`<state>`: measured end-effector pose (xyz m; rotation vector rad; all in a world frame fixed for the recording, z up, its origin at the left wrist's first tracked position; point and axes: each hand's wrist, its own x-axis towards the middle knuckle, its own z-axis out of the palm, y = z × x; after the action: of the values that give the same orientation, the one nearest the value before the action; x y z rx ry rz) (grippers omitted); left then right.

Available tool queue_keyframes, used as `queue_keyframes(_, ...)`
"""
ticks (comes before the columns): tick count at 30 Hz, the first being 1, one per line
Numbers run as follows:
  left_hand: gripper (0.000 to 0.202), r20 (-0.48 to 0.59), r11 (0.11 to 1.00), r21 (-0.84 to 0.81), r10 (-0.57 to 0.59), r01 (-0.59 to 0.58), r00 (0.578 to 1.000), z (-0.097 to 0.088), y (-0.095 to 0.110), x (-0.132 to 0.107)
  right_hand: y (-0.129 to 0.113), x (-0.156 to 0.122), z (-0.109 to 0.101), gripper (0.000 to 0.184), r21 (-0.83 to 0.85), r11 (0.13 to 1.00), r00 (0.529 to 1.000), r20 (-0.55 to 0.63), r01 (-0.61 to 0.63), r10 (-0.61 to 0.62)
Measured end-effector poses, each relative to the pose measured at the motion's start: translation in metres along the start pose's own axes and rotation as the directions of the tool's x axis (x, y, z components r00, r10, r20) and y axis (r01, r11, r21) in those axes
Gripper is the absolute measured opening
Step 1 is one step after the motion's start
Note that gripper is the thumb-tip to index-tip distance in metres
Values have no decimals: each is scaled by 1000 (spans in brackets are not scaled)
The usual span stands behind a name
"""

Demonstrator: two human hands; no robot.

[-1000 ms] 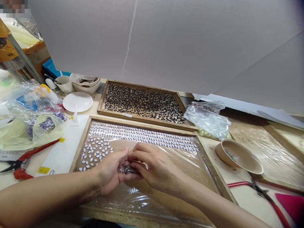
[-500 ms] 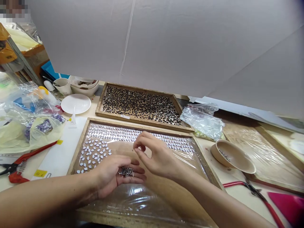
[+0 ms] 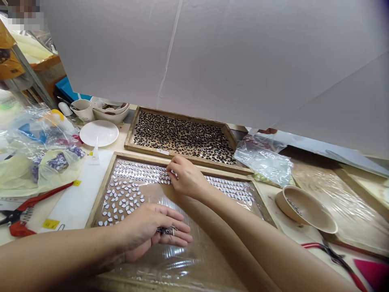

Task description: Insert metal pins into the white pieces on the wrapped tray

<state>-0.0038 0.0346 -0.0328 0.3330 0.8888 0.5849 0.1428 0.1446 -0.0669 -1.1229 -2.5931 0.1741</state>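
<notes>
My left hand point(image 3: 152, 229) is palm up and lightly cupped over the near tray, its fingers extended. A small heap of short silvery metal pins point(image 3: 165, 230) rests in it, partly hidden by the fingers. My right hand point(image 3: 185, 176) reaches to the rows of small pale leaf-shaped pieces point(image 3: 141, 170) at the tray's far side. Its thumb and forefinger are pinched together just over them; whatever sits between the tips is too small to make out. Loose leaf-shaped pieces point(image 3: 121, 198) lie scattered at the left of the film-covered wooden tray point(image 3: 101, 190).
Behind stands a second wooden tray point(image 3: 129, 138) with many dark pieces. To the right are a beige bowl point(image 3: 319, 217) with more metal bits, a plastic bag point(image 3: 267, 162) and red-handled pliers point(image 3: 334, 255). Red-handled cutters point(image 3: 21, 217) and a white plate point(image 3: 99, 134) are on the left.
My right hand has moved away from above the left palm, up and slightly left to the rows. My left hand has tilted a little, with the pins now less visible.
</notes>
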Motion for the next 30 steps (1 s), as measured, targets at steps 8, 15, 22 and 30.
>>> queue_keyframes(8,13,1,1000,24,6,-6,1000,1,0,1,0,2,1,20,-66,998,999,29,23,-21)
queue_keyframes(15,11,-4,1000,27,3,-3,1000,1,0,1,0,2,3,20,-134,990,999,45,30,-24)
queue_keyframes(22,11,-2,1000,30,1,-1,1000,2,0,-1,1,2,4,21,-124,992,999,38,25,-21)
queue_keyframes(30,26,-17,996,-84,38,-39,999,0,3,-2,-19,-23,-32,17,169,986,998,-57,1,9)
